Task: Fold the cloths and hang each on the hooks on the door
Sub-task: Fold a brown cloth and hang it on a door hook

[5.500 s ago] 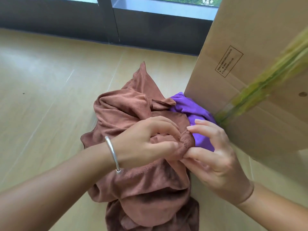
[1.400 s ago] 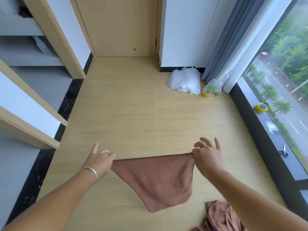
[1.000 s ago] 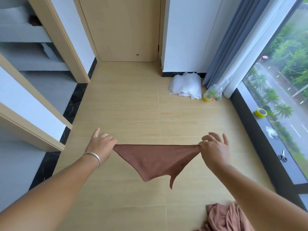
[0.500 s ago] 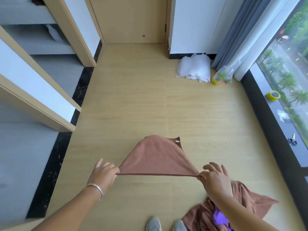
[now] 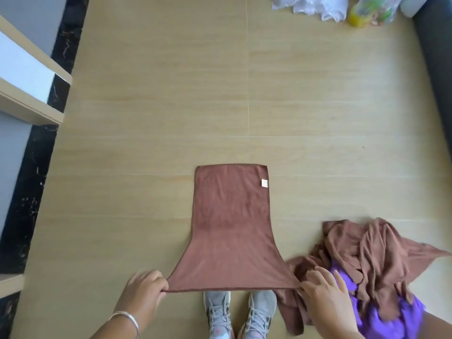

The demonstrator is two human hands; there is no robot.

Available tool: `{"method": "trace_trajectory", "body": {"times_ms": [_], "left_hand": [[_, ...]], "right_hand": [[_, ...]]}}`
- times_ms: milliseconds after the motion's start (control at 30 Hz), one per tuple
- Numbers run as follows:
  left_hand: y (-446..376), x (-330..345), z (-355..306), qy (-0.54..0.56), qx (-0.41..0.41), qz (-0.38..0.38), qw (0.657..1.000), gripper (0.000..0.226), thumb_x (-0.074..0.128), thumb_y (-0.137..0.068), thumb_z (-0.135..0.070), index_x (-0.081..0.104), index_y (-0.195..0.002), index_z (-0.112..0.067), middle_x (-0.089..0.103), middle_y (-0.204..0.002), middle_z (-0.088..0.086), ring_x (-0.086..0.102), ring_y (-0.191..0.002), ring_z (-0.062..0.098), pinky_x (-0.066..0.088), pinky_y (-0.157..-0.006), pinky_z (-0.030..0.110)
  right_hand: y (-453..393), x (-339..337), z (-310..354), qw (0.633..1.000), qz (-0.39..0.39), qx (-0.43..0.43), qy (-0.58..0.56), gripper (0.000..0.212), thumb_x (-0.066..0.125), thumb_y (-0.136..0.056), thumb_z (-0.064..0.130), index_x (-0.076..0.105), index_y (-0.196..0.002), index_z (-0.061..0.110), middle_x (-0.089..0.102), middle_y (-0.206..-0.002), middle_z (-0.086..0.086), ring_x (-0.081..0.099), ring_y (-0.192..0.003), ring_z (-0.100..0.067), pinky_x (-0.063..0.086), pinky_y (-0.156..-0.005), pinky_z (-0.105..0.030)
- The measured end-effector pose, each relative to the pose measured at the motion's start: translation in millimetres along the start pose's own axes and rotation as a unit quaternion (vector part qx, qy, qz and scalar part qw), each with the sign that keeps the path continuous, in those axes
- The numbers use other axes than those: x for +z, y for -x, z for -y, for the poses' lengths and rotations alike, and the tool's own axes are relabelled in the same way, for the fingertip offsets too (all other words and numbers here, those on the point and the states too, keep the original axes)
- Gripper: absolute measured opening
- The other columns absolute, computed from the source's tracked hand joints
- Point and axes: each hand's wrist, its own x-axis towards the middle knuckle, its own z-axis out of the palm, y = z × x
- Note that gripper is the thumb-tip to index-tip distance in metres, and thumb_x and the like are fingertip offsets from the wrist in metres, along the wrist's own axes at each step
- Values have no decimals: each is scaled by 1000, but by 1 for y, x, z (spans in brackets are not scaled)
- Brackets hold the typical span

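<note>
A brown cloth (image 5: pixel 230 228) lies stretched out on the wooden floor, its far end flat and a small white label near the far right corner. My left hand (image 5: pixel 144 293) pinches its near left corner. My right hand (image 5: pixel 322 292) pinches the near right corner, and the near edge is pulled taut between them, just above my grey shoes (image 5: pixel 241 311). A heap of crumpled brown cloths (image 5: pixel 371 250) with a purple cloth (image 5: pixel 391 321) under it lies on the floor to the right. No door hooks are in view.
White plastic wrapping (image 5: pixel 310 6) and a yellow-green bag (image 5: pixel 367 11) lie at the far right. A dark window sill (image 5: pixel 435 69) runs along the right side. Doorframes (image 5: pixel 29 99) and a black marble threshold (image 5: pixel 31 182) line the left side.
I have lowered the brown cloth from the air onto the floor, its far end flipped forward and spread flat. My view has tilted down to my feet.
</note>
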Motion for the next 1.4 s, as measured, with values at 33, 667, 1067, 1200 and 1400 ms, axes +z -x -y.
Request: {"method": "trace_trajectory", "body": {"times_ms": [33, 667, 1067, 1200, 1400], "left_hand": [[-10, 13, 1, 16, -2, 0, 1000, 51, 99, -22, -19, 59, -51, -31, 51, -57, -15, 56, -48, 9, 40, -49, 20], [-378, 96, 98, 88, -94, -158, 979, 4, 65, -88, -17, 67, -90, -15, 60, -105, 6, 58, -99, 29, 46, -84, 38], [-470, 166, 101, 85, -91, -291, 949, 35, 63, -77, 3, 61, -110, -7, 53, -123, 15, 51, -115, 37, 43, -97, 45], [-416, 212, 61, -19, 80, -275, 958, 51, 54, -85, -29, 52, -134, -15, 42, -146, 12, 38, -136, 30, 29, -110, 54], [-391, 271, 55, -115, 74, -152, 979, 73, 32, -89, -67, 26, -151, -29, 22, -158, 9, 18, -146, 24, 16, -113, 52]], "right_hand": [[-5, 15, -4, 1000, 16, 2, 4, 14, 65, -64, 36, 69, -57, 24, 68, -76, 0, 60, -98, -22, 33, -93, -45], [-326, 197, -58, 997, -73, -18, 27, 22, 63, -89, 32, 72, -84, 13, 66, -102, -3, 52, -114, -27, 34, -103, -43], [-412, 297, -52, 992, -113, 57, -1, 33, 53, -89, 27, 50, -122, 24, 46, -136, -4, 36, -129, -25, 24, -112, -41], [-351, 320, -23, 986, -110, -125, -27, 52, 57, -87, 32, 44, -137, 24, 37, -150, -5, 27, -142, -25, 21, -117, -49], [-311, 358, -22, 978, -17, -208, 32, 68, 33, -92, 66, 34, -148, 28, 25, -158, -5, 17, -147, -24, 21, -116, -51]]}}
